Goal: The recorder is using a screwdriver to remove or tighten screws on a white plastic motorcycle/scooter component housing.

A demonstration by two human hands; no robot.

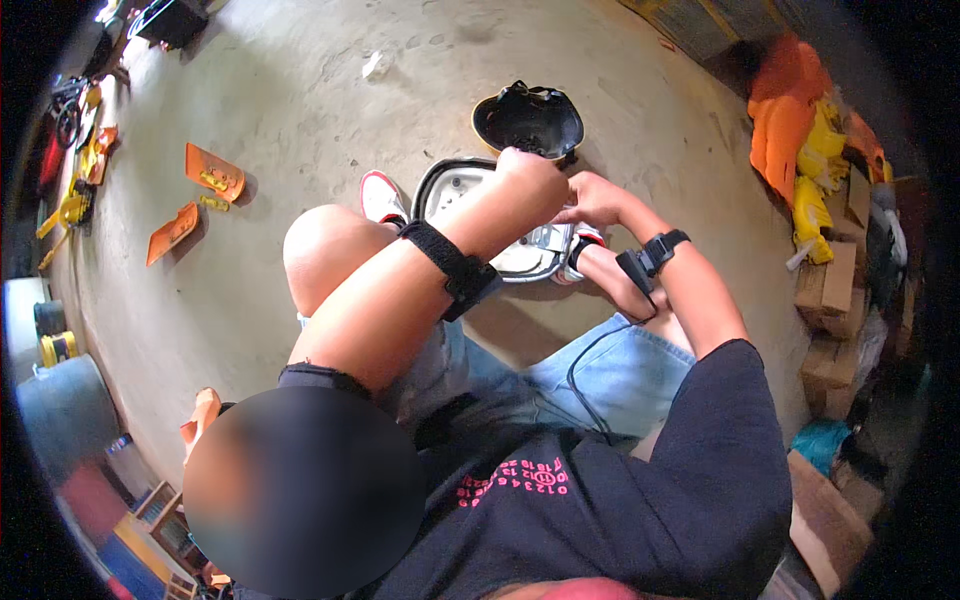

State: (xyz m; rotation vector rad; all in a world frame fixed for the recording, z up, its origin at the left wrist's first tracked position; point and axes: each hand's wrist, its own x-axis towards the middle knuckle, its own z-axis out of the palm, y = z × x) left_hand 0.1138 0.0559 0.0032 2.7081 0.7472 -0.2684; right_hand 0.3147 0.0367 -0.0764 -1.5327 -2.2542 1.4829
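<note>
A pale, shallow housing (440, 203) with a black rim lies on the floor between my shoes, its open side up. Over its right part, my left hand (535, 182) is closed in a fist-like curl with its fingers turned away from view. Close beside it, my right hand (597, 199) has its fingers bent together in a pinch over the housing's right edge. Whatever either hand grips is too small or covered to make out. Just beyond my hands sits a black bowl-shaped shell (527, 118) with a yellowish rim and small dark pieces inside.
Two orange plastic pieces (214, 170) and a small yellow part (213, 203) lie on the floor at left. Orange panels (788, 120), yellow bundles (815, 215) and cardboard boxes (826, 285) line the right side. A blue barrel (68, 405) stands at far left.
</note>
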